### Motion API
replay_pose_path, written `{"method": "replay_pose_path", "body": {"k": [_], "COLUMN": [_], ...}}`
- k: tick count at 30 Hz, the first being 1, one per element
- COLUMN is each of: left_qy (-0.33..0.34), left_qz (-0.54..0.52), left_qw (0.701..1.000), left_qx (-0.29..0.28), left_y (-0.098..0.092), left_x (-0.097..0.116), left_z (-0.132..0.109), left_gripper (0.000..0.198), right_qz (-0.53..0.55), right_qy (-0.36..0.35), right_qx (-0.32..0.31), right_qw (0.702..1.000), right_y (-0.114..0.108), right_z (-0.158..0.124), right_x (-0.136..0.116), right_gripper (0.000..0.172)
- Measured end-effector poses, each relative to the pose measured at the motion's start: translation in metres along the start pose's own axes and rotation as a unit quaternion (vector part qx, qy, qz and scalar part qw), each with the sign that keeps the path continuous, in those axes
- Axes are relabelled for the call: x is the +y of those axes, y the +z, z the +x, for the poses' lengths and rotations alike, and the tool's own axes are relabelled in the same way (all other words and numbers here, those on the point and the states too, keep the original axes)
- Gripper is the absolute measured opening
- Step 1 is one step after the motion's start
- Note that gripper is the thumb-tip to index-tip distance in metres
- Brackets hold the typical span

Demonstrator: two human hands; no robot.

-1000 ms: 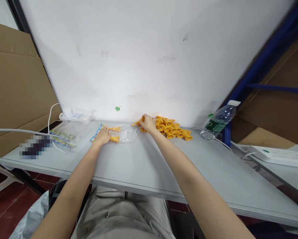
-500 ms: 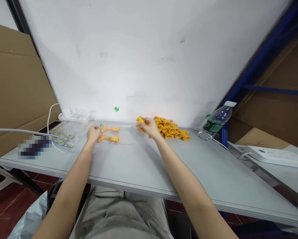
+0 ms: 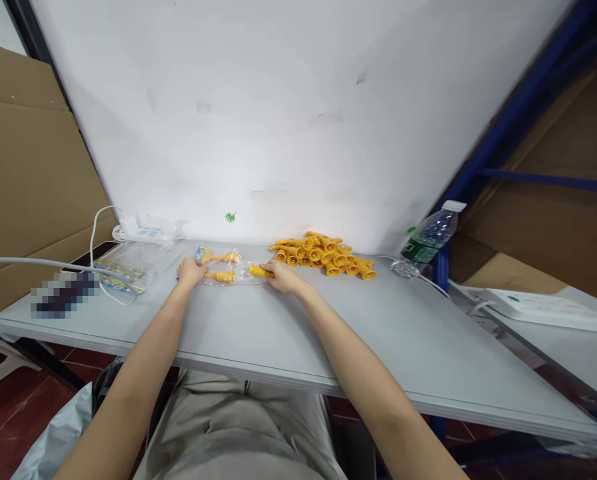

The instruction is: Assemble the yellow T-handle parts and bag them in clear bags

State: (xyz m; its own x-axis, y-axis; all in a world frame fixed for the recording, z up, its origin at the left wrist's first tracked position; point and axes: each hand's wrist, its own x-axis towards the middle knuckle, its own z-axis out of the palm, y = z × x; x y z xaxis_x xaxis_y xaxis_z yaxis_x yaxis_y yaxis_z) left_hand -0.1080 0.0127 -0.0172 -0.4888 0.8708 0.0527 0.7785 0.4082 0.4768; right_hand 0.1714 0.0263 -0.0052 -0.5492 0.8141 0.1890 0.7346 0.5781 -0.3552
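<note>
A clear plastic bag [image 3: 228,270] with a colourful header lies on the grey table [image 3: 328,333], with two yellow plastic pieces inside it. My left hand [image 3: 191,271] pinches the bag's left end. My right hand [image 3: 281,277] holds a yellow piece [image 3: 259,271] at the bag's right, open end. A pile of several yellow pieces [image 3: 323,253] lies against the white wall, just beyond my right hand.
A stack of clear bags [image 3: 128,263] lies at the left, with a white power strip [image 3: 143,232] and its cable behind it. A water bottle [image 3: 426,241] lies on its side at the right. A second power strip [image 3: 543,308] sits on the neighbouring table.
My right hand took a yellow piece from the pile and brought it left to the bag's mouth. My left hand shifted to the bag's left end.
</note>
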Motion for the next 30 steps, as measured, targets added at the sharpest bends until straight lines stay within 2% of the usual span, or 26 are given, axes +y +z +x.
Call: {"method": "replay_pose_path", "body": {"k": [4, 7, 11, 14, 16, 21, 23, 26, 30], "left_qy": [0.017, 0.027, 0.052, 0.119, 0.165, 0.226, 0.246, 0.256, 0.254], "left_qz": [-0.010, 0.015, 0.048, 0.044, 0.048, 0.070, 0.077, 0.081, 0.066], "left_qw": [1.000, 0.999, 0.996, 0.987, 0.982, 0.970, 0.962, 0.957, 0.960], "left_qx": [0.009, 0.018, 0.063, 0.095, 0.078, -0.060, -0.094, -0.107, -0.093], "left_y": [-0.001, 0.000, 0.004, 0.010, 0.014, 0.023, 0.025, 0.026, 0.026], "left_x": [0.003, 0.003, 0.002, 0.005, 0.008, 0.011, 0.010, 0.010, 0.011], "left_z": [-0.004, -0.005, -0.009, -0.011, -0.011, -0.005, -0.003, -0.002, -0.002], "left_gripper": [0.017, 0.018, 0.035, 0.047, 0.049, 0.054, 0.056, 0.058, 0.053], "right_qz": [0.019, 0.010, -0.026, -0.031, -0.032, -0.089, -0.121, -0.149, -0.142], "right_qy": [0.005, 0.020, 0.056, 0.087, 0.106, 0.132, 0.137, 0.151, 0.150], "right_qx": [0.001, -0.004, -0.007, 0.012, 0.027, 0.033, 0.034, 0.038, 0.033], "right_qw": [1.000, 1.000, 0.998, 0.996, 0.993, 0.987, 0.983, 0.977, 0.978], "right_y": [-0.003, -0.006, -0.007, -0.007, -0.007, -0.002, 0.003, 0.011, 0.015], "right_z": [0.000, -0.001, -0.003, -0.001, 0.001, 0.013, 0.018, 0.024, 0.027], "right_x": [-0.002, -0.006, -0.013, -0.018, -0.021, -0.031, -0.035, -0.041, -0.048], "right_gripper": [0.042, 0.035, 0.021, 0.018, 0.016, 0.016, 0.019, 0.023, 0.026]}}
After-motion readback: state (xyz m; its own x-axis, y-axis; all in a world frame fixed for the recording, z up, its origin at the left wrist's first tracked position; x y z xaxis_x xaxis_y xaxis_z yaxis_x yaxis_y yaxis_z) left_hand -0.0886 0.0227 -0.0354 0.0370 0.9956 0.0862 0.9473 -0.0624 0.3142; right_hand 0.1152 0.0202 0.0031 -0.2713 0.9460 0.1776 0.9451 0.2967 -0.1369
